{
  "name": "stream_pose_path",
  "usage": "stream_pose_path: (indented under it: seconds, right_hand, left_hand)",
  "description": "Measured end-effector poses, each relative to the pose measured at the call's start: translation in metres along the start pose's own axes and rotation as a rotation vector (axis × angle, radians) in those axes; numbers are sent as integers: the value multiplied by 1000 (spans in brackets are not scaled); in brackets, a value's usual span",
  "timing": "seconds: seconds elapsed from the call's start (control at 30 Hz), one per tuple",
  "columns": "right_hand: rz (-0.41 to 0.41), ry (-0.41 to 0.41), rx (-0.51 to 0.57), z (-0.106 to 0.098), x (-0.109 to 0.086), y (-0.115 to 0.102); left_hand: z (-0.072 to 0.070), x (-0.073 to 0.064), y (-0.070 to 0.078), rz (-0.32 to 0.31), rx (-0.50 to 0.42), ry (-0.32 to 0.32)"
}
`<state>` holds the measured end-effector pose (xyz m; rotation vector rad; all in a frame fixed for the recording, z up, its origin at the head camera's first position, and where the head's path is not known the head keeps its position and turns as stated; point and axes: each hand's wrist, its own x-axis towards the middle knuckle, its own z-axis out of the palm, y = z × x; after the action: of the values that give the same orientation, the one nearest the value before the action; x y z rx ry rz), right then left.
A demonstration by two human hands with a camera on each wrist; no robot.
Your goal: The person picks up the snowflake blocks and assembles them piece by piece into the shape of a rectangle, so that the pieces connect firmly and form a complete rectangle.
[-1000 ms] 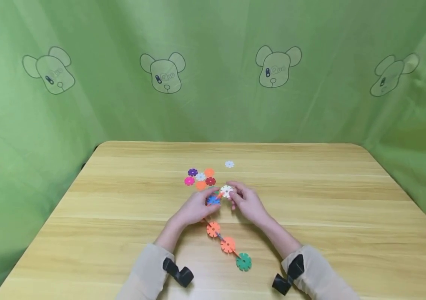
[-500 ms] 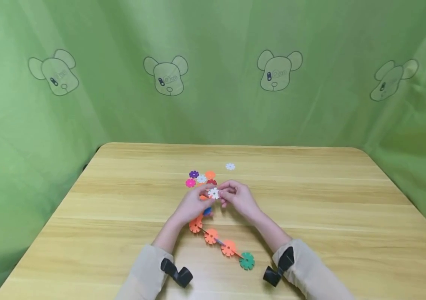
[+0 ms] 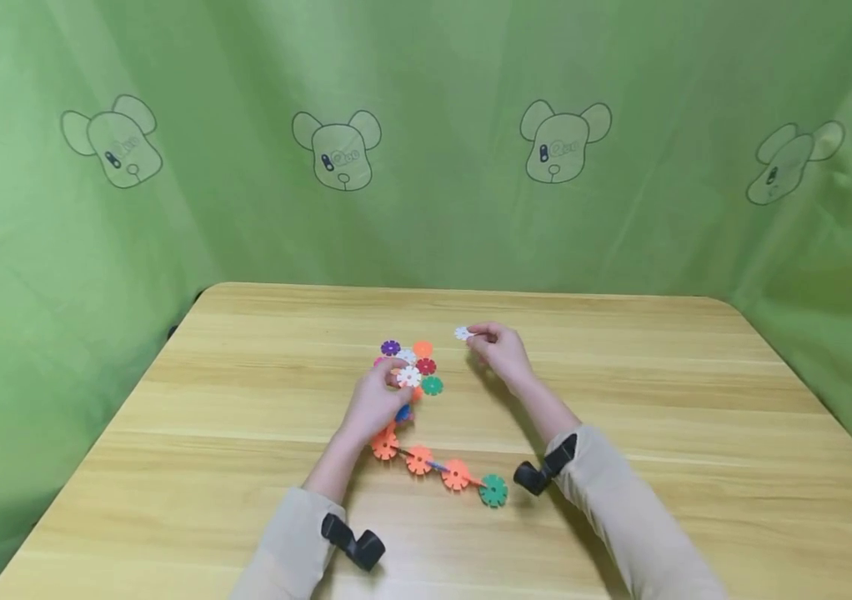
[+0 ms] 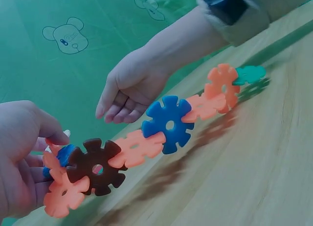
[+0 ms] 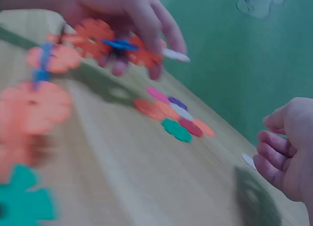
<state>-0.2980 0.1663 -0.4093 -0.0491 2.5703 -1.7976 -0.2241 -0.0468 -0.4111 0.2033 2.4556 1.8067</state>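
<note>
My left hand grips a chain of slotted snowflake discs near its white end disc. The chain runs through orange, blue and dark brown discs to a green disc at its other end. In the left wrist view, a blue disc stands edgewise between orange ones, and the chain casts a shadow on the table. My right hand is stretched out farther back, fingers loosely bent and holding nothing. Its fingertips are right at a lone white disc, which lies flat on the table and is partly covered by them.
Loose discs lie in a group beyond my left hand, among them a purple one, an orange one, a red one and a green one. A green curtain hangs behind the wooden table.
My right hand has left the chain's white end disc and moved back and right to the lone white disc. My left hand has shifted left with the chain, baring the loose green disc.
</note>
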Motion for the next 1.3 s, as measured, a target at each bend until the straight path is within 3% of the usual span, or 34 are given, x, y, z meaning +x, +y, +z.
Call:
stream_pose_path:
  seconds: [0.23,0.47,0.8,1.03,1.3]
  right_hand:
    - [-10,-11,-281,-1,23,6]
    - [-40,-6,-438,5,34,16]
    - [-102,-27,-713,7,36,18]
    - [-67,-68,-702,6,35,18]
    - [-38,-69,-623,4,36,18]
  left_hand:
    - [-2,1,-3,33,46,7]
    - [-5,3,-7,54,59,-25]
    - [-7,4,-9,63,44,-154]
    - [-8,2,-9,73,24,-211]
    - [-8,3,-9,59,16,-212]
